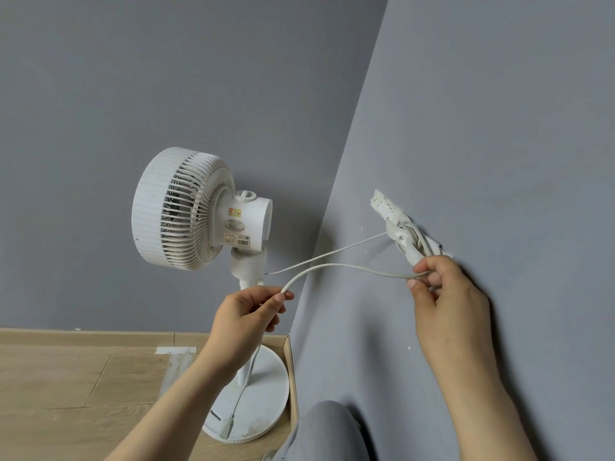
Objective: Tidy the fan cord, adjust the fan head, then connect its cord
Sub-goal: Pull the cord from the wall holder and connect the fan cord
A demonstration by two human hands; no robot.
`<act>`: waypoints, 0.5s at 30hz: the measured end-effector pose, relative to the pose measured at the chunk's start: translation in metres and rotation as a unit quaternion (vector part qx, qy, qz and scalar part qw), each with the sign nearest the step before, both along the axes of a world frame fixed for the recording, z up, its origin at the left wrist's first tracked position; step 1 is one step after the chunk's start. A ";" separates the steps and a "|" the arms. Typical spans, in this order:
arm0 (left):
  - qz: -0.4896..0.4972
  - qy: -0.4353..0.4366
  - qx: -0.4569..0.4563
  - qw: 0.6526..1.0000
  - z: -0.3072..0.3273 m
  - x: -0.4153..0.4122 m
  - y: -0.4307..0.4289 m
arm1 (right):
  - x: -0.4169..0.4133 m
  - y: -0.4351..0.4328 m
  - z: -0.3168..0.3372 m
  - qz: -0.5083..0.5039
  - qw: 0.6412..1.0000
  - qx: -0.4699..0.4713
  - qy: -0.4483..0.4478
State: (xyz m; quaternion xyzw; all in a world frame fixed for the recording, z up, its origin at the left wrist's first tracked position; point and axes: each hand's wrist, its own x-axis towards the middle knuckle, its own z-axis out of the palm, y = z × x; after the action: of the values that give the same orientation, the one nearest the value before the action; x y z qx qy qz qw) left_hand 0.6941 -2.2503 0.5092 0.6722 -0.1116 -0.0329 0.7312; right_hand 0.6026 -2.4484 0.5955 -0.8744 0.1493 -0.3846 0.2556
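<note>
Left grip (249, 316) pinches the cord (336, 266) between thumb and forefinger, the other fingers curled under. Below this grip the cord hangs down to its plug (227, 427), which dangles in front of the fan's round base (269, 390). From the pinch the cord arcs across to the right grip (447, 294), whose fingers are curled round the lower end of a coil (407, 242) of the same cord, held up close to the right-hand wall (499, 128). A thinner-looking run goes from the coil back to the neck (248, 261) of the fan. The head (186, 207) faces left, tilted slightly down, its motor housing toward the corner. The fan stands on the wooden floor (66, 377) in the corner. A rough white patch (382, 202) sits on the wall just above the coil. A grey-clad knee (327, 427) shows at the bottom.
</note>
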 end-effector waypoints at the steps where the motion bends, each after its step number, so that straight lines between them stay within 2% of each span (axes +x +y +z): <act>1: -0.001 0.004 0.004 1.000 -0.001 0.000 0.000 | 0.001 0.000 0.000 -0.009 1.000 0.007 0.007; 6: -0.007 0.019 0.023 1.000 -0.007 -0.001 0.000 | 0.001 0.001 -0.007 -0.018 0.996 0.070 0.044; 10: -0.010 0.046 0.026 0.999 -0.010 0.002 -0.001 | 0.006 0.004 -0.012 0.001 0.990 0.090 0.108; 15: -0.062 0.055 0.030 0.996 -0.005 0.003 -0.009 | 0.017 0.011 -0.011 0.019 0.984 0.119 0.129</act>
State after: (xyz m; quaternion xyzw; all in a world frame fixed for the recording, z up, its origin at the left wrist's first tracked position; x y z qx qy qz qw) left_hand 0.6969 -2.2595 0.5039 0.6826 -0.1117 -0.1181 0.7125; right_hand 0.6200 -2.4375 0.5843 -0.8826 0.2086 -0.2434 0.3438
